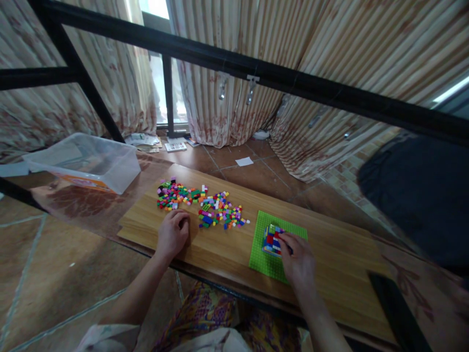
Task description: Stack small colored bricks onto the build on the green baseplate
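Note:
My right hand [299,256] has its fingers closed at the right side of a small toy brick building [270,240], made of red, blue and white bricks. Whether a single loose brick is pinched there is hidden by the fingers. The building stands on a bright green studded baseplate [259,264]. My left hand [173,235] rests on the wooden board [216,249] with its fingers curled in. Its fingertips are hidden, so what they hold, if anything, does not show. Just beyond it lies a spread of loose toy bricks [220,209] in many colours.
A clear plastic bin [122,171] stands at the left on the low table. Ahead, a black metal rail [220,61] crosses the view in front of striped curtains [234,112]. Papers [244,161] lie on the tiled floor. A dark flat object [397,308] sits at the right end.

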The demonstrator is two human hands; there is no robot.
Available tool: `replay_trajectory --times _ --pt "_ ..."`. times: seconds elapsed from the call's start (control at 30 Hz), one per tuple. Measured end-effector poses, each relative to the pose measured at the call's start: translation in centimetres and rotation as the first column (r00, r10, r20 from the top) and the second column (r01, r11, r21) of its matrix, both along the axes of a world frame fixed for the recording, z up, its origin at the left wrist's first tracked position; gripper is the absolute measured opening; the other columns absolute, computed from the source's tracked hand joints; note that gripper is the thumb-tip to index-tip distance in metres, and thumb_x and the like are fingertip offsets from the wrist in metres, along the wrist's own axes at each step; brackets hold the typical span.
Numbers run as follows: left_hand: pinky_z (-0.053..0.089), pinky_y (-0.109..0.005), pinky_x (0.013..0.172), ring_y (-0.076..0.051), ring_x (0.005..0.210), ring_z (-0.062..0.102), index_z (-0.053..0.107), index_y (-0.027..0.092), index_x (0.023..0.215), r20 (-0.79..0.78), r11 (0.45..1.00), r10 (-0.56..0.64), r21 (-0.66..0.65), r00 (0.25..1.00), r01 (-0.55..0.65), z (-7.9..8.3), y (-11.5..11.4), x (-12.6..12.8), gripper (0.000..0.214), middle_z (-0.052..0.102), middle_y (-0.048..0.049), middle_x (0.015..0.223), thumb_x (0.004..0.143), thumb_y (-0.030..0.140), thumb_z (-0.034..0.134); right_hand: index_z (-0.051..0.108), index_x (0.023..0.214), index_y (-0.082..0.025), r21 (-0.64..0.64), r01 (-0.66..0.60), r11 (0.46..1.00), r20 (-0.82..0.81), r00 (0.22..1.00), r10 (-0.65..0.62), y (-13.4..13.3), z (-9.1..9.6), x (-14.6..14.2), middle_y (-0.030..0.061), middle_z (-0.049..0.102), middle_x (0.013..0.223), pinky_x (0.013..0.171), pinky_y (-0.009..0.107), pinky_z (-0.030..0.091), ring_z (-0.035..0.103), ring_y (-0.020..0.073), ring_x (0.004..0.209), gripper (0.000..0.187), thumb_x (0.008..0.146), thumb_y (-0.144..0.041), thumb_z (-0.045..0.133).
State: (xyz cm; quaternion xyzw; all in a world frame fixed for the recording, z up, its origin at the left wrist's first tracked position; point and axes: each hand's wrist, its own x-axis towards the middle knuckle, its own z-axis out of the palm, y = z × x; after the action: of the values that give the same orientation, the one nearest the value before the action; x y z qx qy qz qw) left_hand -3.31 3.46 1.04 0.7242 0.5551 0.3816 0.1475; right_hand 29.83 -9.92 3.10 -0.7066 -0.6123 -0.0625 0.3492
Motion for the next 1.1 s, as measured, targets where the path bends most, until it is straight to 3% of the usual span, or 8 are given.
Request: replay_trajectory --times 0.23,0.57,0.93,1.1 --pt "0.051 -0.035 0.090 -0.022 0.095 0.063 0.068 0.017 0.085 -0.019 1.000 0.020 0.002 1.000 -0.020 0.0 0.0 0.1 0.021 0.066 -0.0087 0.099 0.083 0.023 0.048 0.075 0.093 -0.020 -0.005 0.019 1.000 -0.081 0.997 -0.019 0.0 -0.4 0.3 0.0098 0.068 0.099 0.085 0.042 0.050 0.061 0.0236 0.093 0.034 0.093 -0.040 0.047" --pt "0.051 -0.035 0.089 -0.022 0.093 0.063 0.068 0.016 0.084 -0.014 1.000 0.008 0.016 1.000 -0.008 0.1 -0.1 0.1 0.022 0.066 -0.0097 0.097 0.083 0.024 0.048 0.075 0.094 -0.021 -0.008 0.004 1.000 0.010 1.000 -0.004 -0.1 -0.8 0.5 0.0096 0.066 0.094 0.080 0.041 0.051 0.060 0.0233 0.089 0.038 0.095 -0.041 0.043" --pt "0.051 -0.037 0.088 -0.022 0.094 0.061 0.067 0.019 0.083 -0.022 1.000 -0.002 0.008 1.000 0.002 -0.2 0.0 -0.1 0.020 0.066 -0.0086 0.096 0.083 0.023 0.048 0.075 0.094 -0.023 -0.142 -0.030 0.989 0.125 0.991 0.048 0.1 -0.2 0.9 0.0077 0.066 0.087 0.077 0.037 0.049 0.058 0.0215 0.083 0.038 0.096 -0.035 0.039" --pt "0.051 -0.038 0.087 -0.023 0.092 0.062 0.067 0.018 0.081 -0.021 1.000 -0.017 0.009 1.000 0.017 0.1 0.0 -0.1 0.021 0.066 -0.0097 0.094 0.082 0.021 0.046 0.074 0.099 -0.024 -0.121 -0.056 0.991 0.081 0.995 0.066 -0.1 0.0 1.0 0.0076 0.067 0.091 0.080 0.038 0.049 0.059 0.0227 0.089 0.036 0.095 -0.038 0.041"
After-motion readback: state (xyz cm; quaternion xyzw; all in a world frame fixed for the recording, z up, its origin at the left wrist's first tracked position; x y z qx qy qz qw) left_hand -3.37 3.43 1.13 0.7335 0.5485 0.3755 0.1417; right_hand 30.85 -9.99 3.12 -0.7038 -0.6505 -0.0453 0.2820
